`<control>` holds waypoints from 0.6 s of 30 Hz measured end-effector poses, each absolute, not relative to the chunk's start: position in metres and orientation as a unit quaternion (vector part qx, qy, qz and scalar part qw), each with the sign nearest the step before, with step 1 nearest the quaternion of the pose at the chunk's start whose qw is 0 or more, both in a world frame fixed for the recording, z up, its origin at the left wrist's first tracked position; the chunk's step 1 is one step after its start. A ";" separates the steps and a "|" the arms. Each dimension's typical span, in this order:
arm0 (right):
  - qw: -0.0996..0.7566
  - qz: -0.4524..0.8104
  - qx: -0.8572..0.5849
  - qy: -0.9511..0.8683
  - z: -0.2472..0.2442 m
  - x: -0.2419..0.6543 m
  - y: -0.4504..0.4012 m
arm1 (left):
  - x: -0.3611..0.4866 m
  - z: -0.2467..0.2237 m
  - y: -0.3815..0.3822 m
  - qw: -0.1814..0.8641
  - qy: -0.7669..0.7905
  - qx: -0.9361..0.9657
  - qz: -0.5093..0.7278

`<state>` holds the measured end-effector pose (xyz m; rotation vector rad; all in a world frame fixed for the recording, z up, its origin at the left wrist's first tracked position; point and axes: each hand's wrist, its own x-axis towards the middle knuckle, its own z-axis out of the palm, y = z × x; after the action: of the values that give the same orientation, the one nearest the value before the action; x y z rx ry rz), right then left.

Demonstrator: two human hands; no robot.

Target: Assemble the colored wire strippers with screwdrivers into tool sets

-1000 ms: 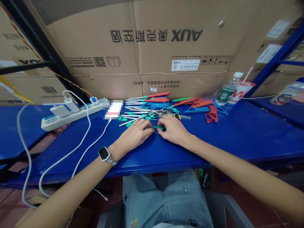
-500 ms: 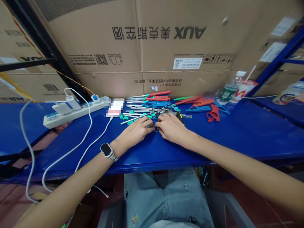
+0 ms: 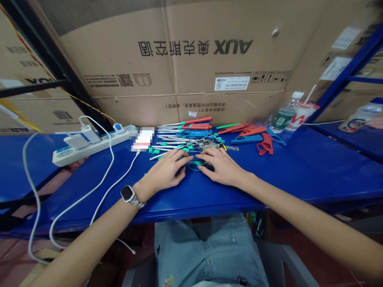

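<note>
My left hand [image 3: 169, 169] hovers at the front of the parts pile, its thumb and fingers spread. Opposite it, my right hand [image 3: 223, 166] also has its thumb and forefinger apart. Between the fingertips lies a small lighter part with a teal piece [image 3: 196, 163]; its right end is hidden under my right hand. Just beyond are long metal lighter tubes [image 3: 172, 138], several with teal caps [image 3: 156, 151]. Blue lighter bodies [image 3: 196, 132] and a red one [image 3: 197, 119] lie behind them. A tool with a black and yellow handle [image 3: 223, 146] is partly covered by my right hand.
Red and blue handle shells [image 3: 265, 144] lie to the right, near a green-labelled bottle [image 3: 281, 120] and a paper cup [image 3: 302, 115]. On the left are a power strip [image 3: 66, 157], white cables [image 3: 112, 181] and a partly blurred phone [image 3: 145, 139]. A cardboard box [image 3: 191, 24] stands behind.
My fingertips were pinched close together; both hands have spread their fingers and moved slightly apart. The teal piece between them now shows. The view has shifted slightly.
</note>
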<state>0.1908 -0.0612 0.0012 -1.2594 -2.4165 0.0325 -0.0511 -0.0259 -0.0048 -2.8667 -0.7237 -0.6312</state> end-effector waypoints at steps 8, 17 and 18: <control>0.202 -0.006 -0.453 -0.868 -0.006 0.212 -0.066 | -0.047 -0.007 -0.027 0.070 -0.250 -0.957 -0.130; 0.169 -0.052 -0.443 -0.879 -0.010 0.221 -0.068 | -0.056 -0.011 -0.026 0.038 -0.247 -0.949 -0.189; 0.166 -0.057 -0.441 -0.880 -0.009 0.220 -0.068 | -0.057 -0.010 -0.026 0.034 -0.246 -0.949 -0.194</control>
<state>0.2202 -0.0684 -0.0089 -1.2550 -2.5070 -0.1613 -0.0572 -0.0263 -0.0100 -2.9193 -0.7559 -0.5953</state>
